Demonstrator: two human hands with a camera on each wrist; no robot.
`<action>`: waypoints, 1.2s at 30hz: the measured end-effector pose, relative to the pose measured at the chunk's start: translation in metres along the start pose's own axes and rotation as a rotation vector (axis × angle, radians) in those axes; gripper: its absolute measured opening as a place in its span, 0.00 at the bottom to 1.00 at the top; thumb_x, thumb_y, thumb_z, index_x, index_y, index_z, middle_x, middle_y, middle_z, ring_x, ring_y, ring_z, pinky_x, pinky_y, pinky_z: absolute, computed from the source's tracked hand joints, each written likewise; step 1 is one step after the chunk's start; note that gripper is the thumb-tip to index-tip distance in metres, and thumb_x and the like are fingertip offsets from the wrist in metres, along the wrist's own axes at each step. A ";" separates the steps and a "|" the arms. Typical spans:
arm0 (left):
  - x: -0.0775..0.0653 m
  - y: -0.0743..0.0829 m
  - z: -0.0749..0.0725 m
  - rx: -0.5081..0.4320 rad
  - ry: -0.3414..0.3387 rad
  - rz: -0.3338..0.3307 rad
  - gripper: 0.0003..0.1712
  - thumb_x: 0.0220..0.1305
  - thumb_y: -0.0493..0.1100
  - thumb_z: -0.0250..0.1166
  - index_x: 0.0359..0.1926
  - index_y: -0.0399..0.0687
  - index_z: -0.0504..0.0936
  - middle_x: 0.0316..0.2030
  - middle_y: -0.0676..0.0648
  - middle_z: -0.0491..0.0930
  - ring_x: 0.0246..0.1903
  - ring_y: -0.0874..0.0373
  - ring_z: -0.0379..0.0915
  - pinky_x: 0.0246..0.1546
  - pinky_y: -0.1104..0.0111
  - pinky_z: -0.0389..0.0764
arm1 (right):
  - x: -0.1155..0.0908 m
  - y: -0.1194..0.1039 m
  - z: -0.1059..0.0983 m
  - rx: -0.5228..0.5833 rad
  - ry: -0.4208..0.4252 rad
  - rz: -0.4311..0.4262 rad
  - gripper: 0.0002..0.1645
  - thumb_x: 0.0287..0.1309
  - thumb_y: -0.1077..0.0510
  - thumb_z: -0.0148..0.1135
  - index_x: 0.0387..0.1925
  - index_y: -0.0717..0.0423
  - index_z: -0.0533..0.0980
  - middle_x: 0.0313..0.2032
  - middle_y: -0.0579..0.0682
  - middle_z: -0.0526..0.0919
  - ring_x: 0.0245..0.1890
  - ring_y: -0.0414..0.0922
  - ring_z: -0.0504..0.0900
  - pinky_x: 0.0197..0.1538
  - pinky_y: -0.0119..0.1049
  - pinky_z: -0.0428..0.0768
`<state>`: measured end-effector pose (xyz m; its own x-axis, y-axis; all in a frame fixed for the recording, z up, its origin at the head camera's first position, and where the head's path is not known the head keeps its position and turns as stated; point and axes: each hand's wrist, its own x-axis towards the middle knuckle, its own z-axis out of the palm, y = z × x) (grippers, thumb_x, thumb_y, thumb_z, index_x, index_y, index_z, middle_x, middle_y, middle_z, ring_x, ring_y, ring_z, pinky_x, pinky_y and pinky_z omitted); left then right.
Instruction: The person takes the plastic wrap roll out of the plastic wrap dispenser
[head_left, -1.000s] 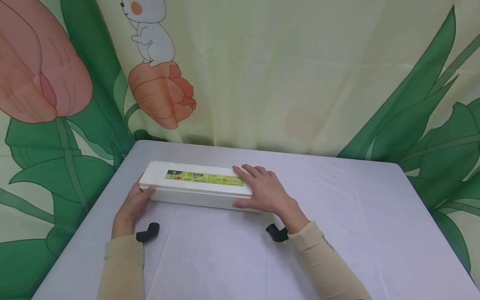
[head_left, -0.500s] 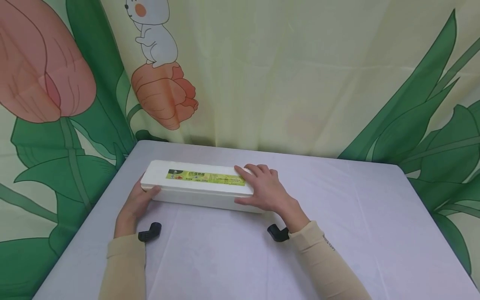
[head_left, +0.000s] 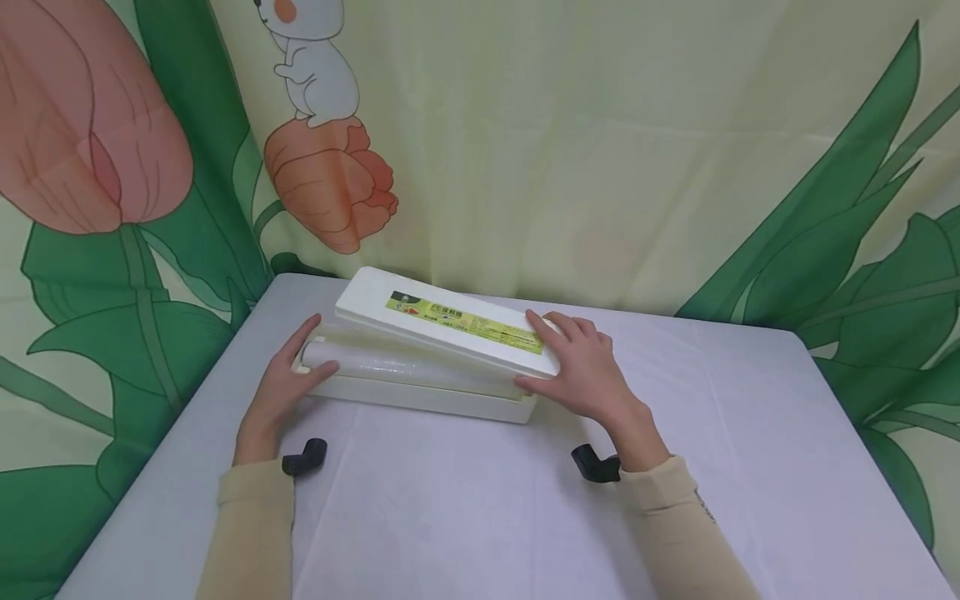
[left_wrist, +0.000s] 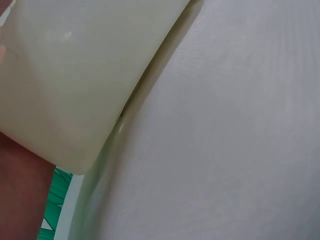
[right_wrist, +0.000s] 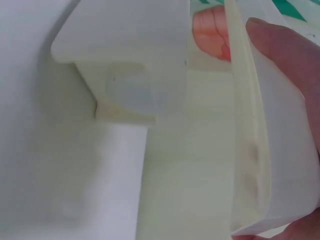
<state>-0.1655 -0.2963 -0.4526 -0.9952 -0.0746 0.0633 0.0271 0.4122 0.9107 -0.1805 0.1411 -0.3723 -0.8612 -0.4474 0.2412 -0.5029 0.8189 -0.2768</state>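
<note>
A long white cling film box stands at the table's middle left in the head view. Its lid [head_left: 367,292], bearing a green and yellow label, is raised and shifted off the base [head_left: 427,402]. A white roll of cling film [head_left: 367,354] shows inside. My left hand [head_left: 279,387] holds the base's left end, thumb over the front edge. My right hand [head_left: 588,367] grips the lid's right end between thumb and fingers. In the right wrist view a gap separates the lid [right_wrist: 287,115] from the base [right_wrist: 125,27]. The left wrist view shows mostly the base's side [left_wrist: 75,65].
A white cloth covers the table [head_left: 450,517]. Behind it hangs a curtain [head_left: 600,167] printed with flowers, leaves and a white animal. Black wrist pieces [head_left: 306,458] sit at both sleeves.
The lid, earlier seated on the base, has come up and moved away to the right and back with my right hand. The roll is now exposed. My left hand stays at the left end.
</note>
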 end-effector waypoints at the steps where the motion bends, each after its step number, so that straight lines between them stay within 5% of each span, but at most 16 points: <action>1: 0.001 0.000 0.001 0.016 0.005 0.008 0.52 0.62 0.49 0.73 0.80 0.56 0.53 0.78 0.42 0.51 0.76 0.40 0.42 0.71 0.36 0.45 | -0.003 0.003 -0.001 0.002 0.009 0.010 0.56 0.50 0.33 0.73 0.76 0.47 0.63 0.68 0.58 0.69 0.65 0.61 0.64 0.58 0.64 0.66; 17: 0.003 0.002 0.012 0.168 0.093 0.137 0.41 0.63 0.46 0.72 0.74 0.44 0.67 0.75 0.41 0.59 0.75 0.41 0.48 0.72 0.40 0.48 | -0.045 0.038 -0.009 -0.022 0.160 0.044 0.55 0.47 0.38 0.77 0.74 0.50 0.65 0.64 0.59 0.70 0.60 0.65 0.67 0.55 0.67 0.66; 36: 0.002 0.005 0.017 0.228 0.113 0.172 0.38 0.65 0.46 0.71 0.71 0.41 0.69 0.74 0.42 0.62 0.74 0.41 0.50 0.72 0.40 0.52 | -0.080 0.065 -0.027 -0.033 0.249 0.119 0.55 0.45 0.43 0.79 0.73 0.54 0.65 0.63 0.61 0.71 0.59 0.68 0.66 0.49 0.68 0.65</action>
<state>-0.1692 -0.2794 -0.4549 -0.9608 -0.0816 0.2651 0.1592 0.6201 0.7682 -0.1424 0.2401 -0.3843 -0.8676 -0.2483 0.4308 -0.3929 0.8733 -0.2879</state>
